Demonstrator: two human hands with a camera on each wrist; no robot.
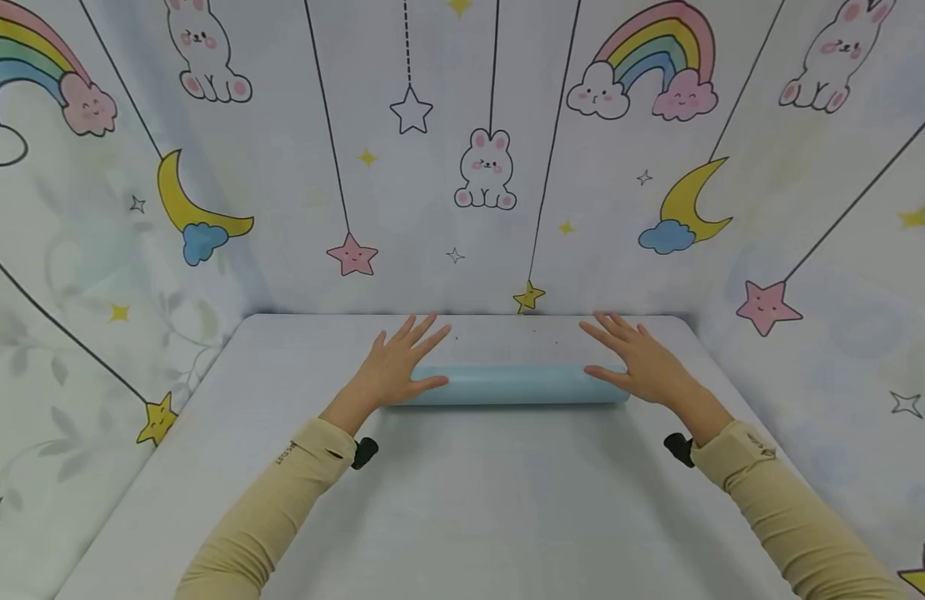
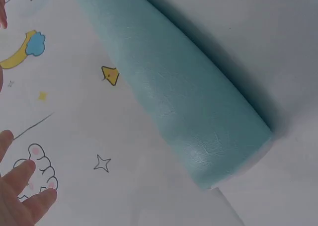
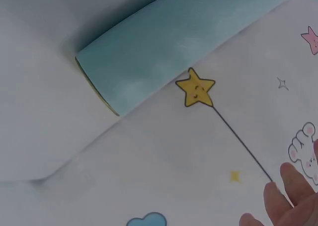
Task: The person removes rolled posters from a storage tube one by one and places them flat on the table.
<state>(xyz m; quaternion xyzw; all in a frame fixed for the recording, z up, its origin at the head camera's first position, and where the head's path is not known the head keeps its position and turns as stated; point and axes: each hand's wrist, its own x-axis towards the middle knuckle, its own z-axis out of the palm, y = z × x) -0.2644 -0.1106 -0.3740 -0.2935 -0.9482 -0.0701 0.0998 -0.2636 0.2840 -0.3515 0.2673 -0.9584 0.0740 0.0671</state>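
Note:
A long light blue roll [image 1: 517, 386] lies crosswise on the white table, with fine creases on its surface [image 2: 164, 92] in the left wrist view. At its left end is my left hand [image 1: 393, 367], fingers straight and spread, the thumb in front of the roll. My right hand [image 1: 646, 365] is at the other end in much the same pose, palm down. Neither hand has its fingers curled round the roll [image 3: 149, 57]. Whether the palms or thumbs touch it, I cannot tell. Several fingertips of each hand show in the wrist views.
The white table [image 1: 507, 500] ends at a back edge just beyond the roll. Behind it and along both sides hangs a pale cloth [image 1: 432, 208] printed with rabbits, stars, moons and rainbows. A dark wrist camera [image 1: 365, 453] sits at the left cuff, another [image 1: 679, 449] at the right.

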